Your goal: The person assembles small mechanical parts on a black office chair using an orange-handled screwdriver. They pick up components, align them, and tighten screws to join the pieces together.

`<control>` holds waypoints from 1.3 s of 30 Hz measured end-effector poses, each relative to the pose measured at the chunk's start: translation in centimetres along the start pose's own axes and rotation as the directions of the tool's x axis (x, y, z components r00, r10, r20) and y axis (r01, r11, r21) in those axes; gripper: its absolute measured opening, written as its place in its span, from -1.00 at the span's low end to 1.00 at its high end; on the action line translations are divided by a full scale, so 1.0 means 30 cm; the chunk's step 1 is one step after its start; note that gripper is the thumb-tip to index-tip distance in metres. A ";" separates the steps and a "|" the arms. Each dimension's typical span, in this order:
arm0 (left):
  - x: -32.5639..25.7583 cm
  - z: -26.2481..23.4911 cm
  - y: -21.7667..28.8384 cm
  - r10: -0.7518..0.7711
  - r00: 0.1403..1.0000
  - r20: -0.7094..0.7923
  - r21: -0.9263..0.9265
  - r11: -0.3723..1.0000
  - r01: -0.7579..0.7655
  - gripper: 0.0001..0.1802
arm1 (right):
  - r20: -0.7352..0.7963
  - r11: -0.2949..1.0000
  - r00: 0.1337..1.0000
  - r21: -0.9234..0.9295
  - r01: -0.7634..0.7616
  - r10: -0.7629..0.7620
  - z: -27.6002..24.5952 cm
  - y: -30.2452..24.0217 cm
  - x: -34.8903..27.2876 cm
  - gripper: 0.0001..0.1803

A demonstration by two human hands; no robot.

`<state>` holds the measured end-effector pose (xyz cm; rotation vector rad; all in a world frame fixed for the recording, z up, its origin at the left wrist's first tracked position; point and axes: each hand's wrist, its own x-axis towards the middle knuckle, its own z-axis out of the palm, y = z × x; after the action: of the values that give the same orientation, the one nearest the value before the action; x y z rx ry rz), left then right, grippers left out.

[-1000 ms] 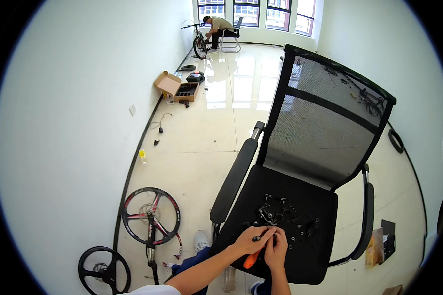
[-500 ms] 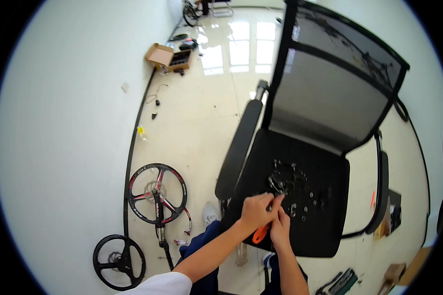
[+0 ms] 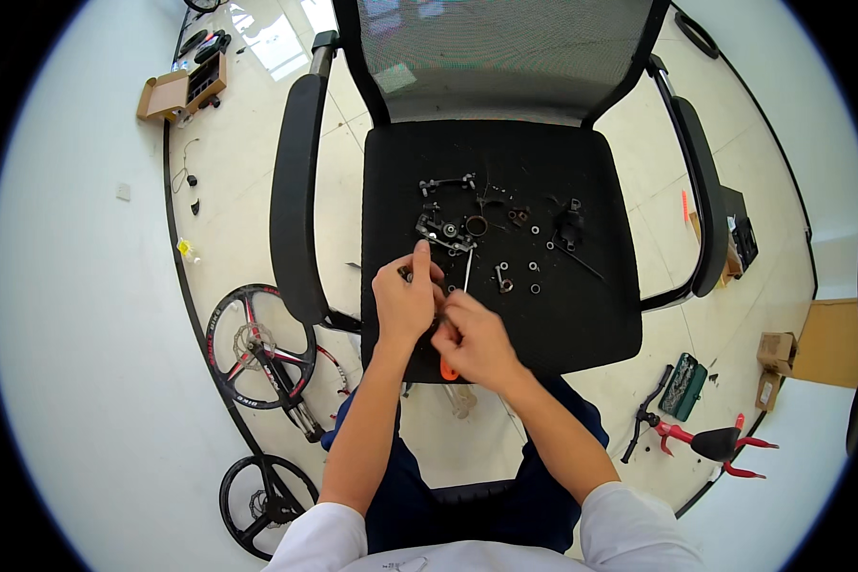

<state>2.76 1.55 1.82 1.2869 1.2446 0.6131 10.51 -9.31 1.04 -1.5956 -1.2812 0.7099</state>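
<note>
Close together over the front of the black chair seat (image 3: 582, 324), both my hands are closed. My left hand (image 3: 405, 300) is wrapped round a small dark part (image 3: 407, 275), its kind mostly hidden by the fingers. My right hand (image 3: 477, 336) has its fingers curled and pinched beside the left; what they grip is hidden. Under the right hand passes a screwdriver with a bare metal shaft (image 3: 470, 267) and an orange handle (image 3: 449, 371). Beyond the hands lie a dark metal bracket-like part (image 3: 439, 229), a brown ring (image 3: 477, 226), several small metal rings (image 3: 534, 266) and a black part (image 3: 570, 221).
Chair armrests (image 3: 300, 200) (image 3: 691, 181) flank the seat, with a mesh back (image 3: 505, 62) beyond. On the floor at left are spoked wheels (image 3: 257, 334) (image 3: 267, 505) and an open cardboard box (image 3: 176, 95). A green tool case (image 3: 683, 388) and a red-framed object (image 3: 677, 434) lie at right.
The view has swung right and down, so the chair now sits squarely ahead. My hands have moved slightly apart, and the right hand now shows its back. The screwdriver's shaft has come into sight.
</note>
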 end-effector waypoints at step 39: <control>0.018 -0.018 -0.036 0.214 0.977 0.027 0.312 0.926 -0.211 -0.46 | 0.261 0.747 0.949 0.593 -0.301 0.175 -0.099 -0.022 -0.007 -0.81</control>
<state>2.12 1.96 0.75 1.7040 1.2520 0.5881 12.75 -10.41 2.80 -1.1493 -0.8250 1.3275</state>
